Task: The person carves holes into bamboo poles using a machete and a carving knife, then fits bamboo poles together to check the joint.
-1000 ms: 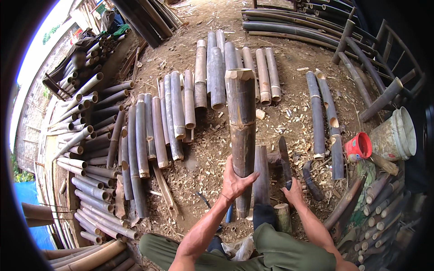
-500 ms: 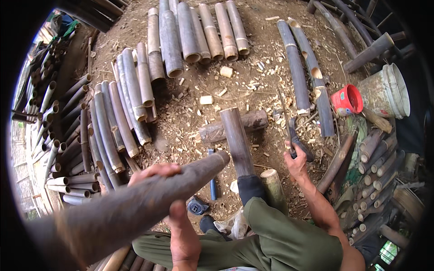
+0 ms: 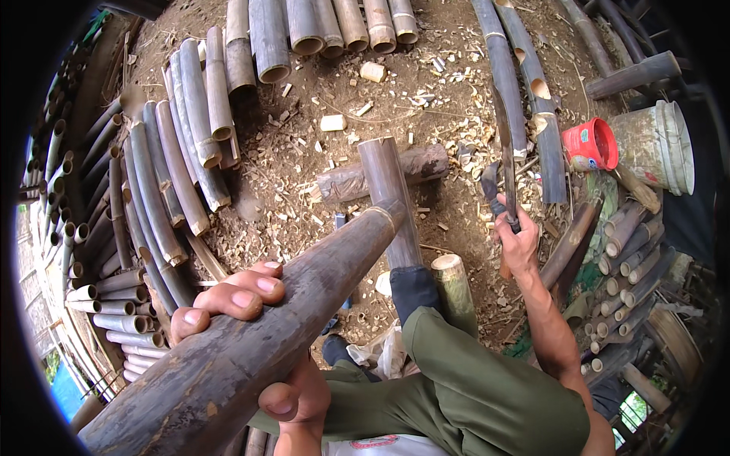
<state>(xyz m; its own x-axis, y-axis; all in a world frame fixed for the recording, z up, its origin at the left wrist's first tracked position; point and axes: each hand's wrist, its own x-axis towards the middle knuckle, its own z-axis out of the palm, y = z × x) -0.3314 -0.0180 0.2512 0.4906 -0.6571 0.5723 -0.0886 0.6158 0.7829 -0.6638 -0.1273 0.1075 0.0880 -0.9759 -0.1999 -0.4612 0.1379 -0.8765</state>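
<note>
My left hand [image 3: 245,292] is wrapped round a thick dark bamboo pole [image 3: 228,372], thumb on the near side and fingers over the top. The pole slants up from the lower left. Its far end overlaps a shorter dark bamboo piece [image 3: 384,175], though I cannot tell whether they touch. That piece rests across a log [image 3: 342,182], its near end against dark cloth at my lower leg. To the right, my right hand [image 3: 519,242] grips a long-bladed knife [image 3: 503,129] with the blade pointing up and away. Behind that hand lies a dark curved tool [image 3: 490,181].
Cut bamboo lengths [image 3: 201,106] lie in rows at the left and far side. Two long poles [image 3: 502,76] stretch away at the right, near a red bucket [image 3: 590,144] and a whitish bucket [image 3: 646,144]. A greenish bamboo stump [image 3: 454,292] stands beside my knee. Chips litter the ground.
The pole in my left hand has swung further right, its far end now overlapping the shorter piece. The knife in my right hand has shifted slightly up and right. The view has tilted down.
</note>
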